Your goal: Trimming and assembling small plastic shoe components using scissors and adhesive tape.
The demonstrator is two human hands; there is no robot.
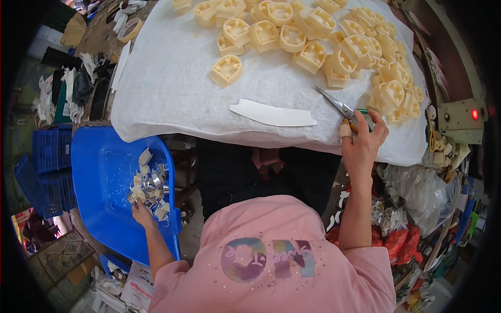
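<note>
The right grip [362,140] holds scissors [339,104]; left of it lies a white strip [272,113]. The left grip [143,213] touches small pieces [156,180]; its opening I cannot tell.

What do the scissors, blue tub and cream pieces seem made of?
Scissors: blades look like shiny metal, from their silvery gleam. Blue tub: probably smooth plastic, given its soft sheen. Cream pieces: perhaps matt moulded plastic, being so alike.
</note>
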